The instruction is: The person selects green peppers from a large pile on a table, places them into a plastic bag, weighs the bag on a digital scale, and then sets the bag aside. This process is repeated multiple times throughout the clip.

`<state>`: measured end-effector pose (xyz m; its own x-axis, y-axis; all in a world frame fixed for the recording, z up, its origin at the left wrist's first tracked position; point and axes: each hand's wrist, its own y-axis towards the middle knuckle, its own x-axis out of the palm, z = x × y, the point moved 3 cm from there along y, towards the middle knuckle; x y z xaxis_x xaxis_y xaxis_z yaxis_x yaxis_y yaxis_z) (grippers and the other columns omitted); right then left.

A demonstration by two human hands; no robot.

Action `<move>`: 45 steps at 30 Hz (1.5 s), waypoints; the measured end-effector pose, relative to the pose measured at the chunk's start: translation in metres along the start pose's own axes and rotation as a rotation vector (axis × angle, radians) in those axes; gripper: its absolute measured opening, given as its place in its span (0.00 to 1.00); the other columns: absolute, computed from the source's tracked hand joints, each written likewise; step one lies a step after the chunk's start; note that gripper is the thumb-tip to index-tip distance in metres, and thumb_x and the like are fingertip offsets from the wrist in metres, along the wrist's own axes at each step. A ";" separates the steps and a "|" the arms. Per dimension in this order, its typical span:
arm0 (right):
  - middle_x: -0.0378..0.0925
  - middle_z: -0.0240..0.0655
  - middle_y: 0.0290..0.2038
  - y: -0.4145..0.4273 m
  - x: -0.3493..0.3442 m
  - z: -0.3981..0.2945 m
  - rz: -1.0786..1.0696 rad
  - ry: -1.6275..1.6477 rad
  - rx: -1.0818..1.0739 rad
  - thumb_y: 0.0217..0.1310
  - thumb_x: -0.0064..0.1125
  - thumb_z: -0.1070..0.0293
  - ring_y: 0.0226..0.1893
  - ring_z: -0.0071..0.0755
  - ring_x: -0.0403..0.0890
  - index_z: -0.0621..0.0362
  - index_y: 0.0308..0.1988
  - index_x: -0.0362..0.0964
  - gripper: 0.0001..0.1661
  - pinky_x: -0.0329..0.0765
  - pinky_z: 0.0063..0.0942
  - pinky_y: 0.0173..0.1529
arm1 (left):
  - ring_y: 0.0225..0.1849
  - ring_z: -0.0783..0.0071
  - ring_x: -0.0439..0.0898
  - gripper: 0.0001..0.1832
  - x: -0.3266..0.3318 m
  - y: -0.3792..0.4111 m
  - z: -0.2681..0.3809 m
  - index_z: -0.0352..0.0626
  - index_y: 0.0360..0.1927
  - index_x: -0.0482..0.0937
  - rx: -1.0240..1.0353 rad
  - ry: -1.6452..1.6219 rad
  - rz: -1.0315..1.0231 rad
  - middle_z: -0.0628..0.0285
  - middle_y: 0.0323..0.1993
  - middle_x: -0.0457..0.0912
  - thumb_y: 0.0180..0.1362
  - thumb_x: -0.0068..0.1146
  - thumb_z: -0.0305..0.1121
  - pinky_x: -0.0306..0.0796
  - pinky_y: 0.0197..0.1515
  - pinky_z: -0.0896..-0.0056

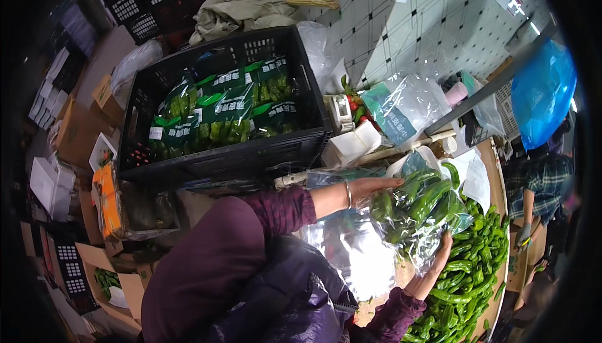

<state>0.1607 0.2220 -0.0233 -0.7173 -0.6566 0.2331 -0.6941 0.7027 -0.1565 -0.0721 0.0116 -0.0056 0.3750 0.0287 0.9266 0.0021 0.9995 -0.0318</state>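
A clear plastic bag of green peppers is held between my two hands above the worktable. My left hand grips its near left upper side, and a bangle circles that wrist. My right hand holds the bag's lower right side, with the fingers partly behind the film. One pepper sticks out at the top. Beyond and below my right hand spreads a large heap of loose green peppers. Shiny clear plastic bags lie flat on the table beneath my left forearm.
A black plastic crate at the upper left holds several packed pepper bags. Near it are a white scale-like device, a white paper stack and printed bags. A blue bag hangs right; a co-worker stands beyond the table.
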 end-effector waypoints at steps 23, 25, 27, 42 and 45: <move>0.79 0.48 0.36 -0.073 0.128 0.000 -0.170 0.339 0.084 0.70 0.42 0.50 0.28 0.35 0.79 0.64 0.42 0.72 0.26 0.77 0.26 0.33 | 0.46 0.71 0.79 0.18 0.084 -0.295 0.202 0.39 0.56 0.70 1.338 0.538 0.499 0.59 0.47 0.78 0.65 0.49 0.36 0.76 0.47 0.68; 0.78 0.46 0.37 -0.083 0.125 0.003 -0.174 0.375 0.142 0.69 0.44 0.51 0.30 0.35 0.79 0.64 0.42 0.72 0.24 0.77 0.26 0.33 | 0.42 0.72 0.80 0.20 0.077 -0.319 0.232 0.38 0.54 0.71 1.314 0.545 0.882 0.60 0.46 0.79 0.63 0.53 0.38 0.77 0.43 0.69; 0.78 0.46 0.37 -0.088 0.121 0.012 -0.102 0.410 0.184 0.70 0.43 0.51 0.30 0.35 0.79 0.65 0.42 0.71 0.25 0.77 0.26 0.33 | 0.38 0.74 0.80 0.21 0.080 -0.312 0.248 0.38 0.54 0.70 1.263 0.883 1.078 0.61 0.47 0.78 0.61 0.56 0.38 0.76 0.38 0.70; 0.76 0.44 0.40 -0.149 0.058 0.070 0.196 0.298 0.189 0.68 0.45 0.63 0.36 0.33 0.77 0.69 0.42 0.68 0.17 0.71 0.26 0.35 | 0.71 0.48 0.47 0.52 -0.141 -0.245 0.252 0.61 0.69 0.52 -0.238 2.302 1.532 0.56 0.69 0.53 0.42 0.67 0.56 0.56 0.57 0.24; 0.77 0.41 0.39 -0.160 0.064 0.067 0.131 0.169 0.247 0.66 0.47 0.65 0.33 0.31 0.77 0.69 0.42 0.69 0.15 0.72 0.25 0.34 | 0.70 0.50 0.51 0.49 -0.191 -0.266 0.276 0.54 0.69 0.55 -0.234 2.453 1.503 0.54 0.68 0.56 0.45 0.66 0.54 0.55 0.66 0.46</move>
<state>0.2214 0.0490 -0.0477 -0.7958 -0.4952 0.3485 -0.6049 0.6771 -0.4191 -0.4001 -0.2554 -0.0709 -0.0825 -0.0360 -0.9959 -0.8875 0.4573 0.0570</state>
